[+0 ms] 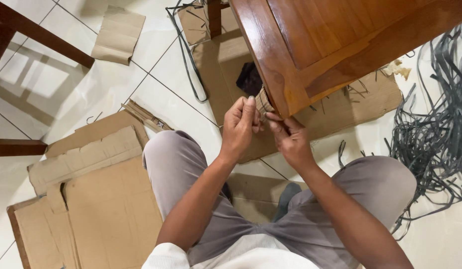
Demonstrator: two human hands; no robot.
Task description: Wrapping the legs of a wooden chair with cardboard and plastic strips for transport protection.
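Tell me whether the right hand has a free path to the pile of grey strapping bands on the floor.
Probably yes: the right hand is pinching a cardboard scrap at the wooden corner, and only the person's knee lies toward the strapping bands.

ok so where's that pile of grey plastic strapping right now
In the head view the grey strapping lies tangled on the white tiled floor at the far right, beside the person's right knee and right of the wooden furniture panel.

The person wears loose grey trousers (pixel 340 199), creased over both bent knees, and a white top (pixel 216 256) showing at the bottom edge. Both forearms are bare, with no sleeves, watch or rings on the left hand (pixel 239 130) or right hand (pixel 290 139).
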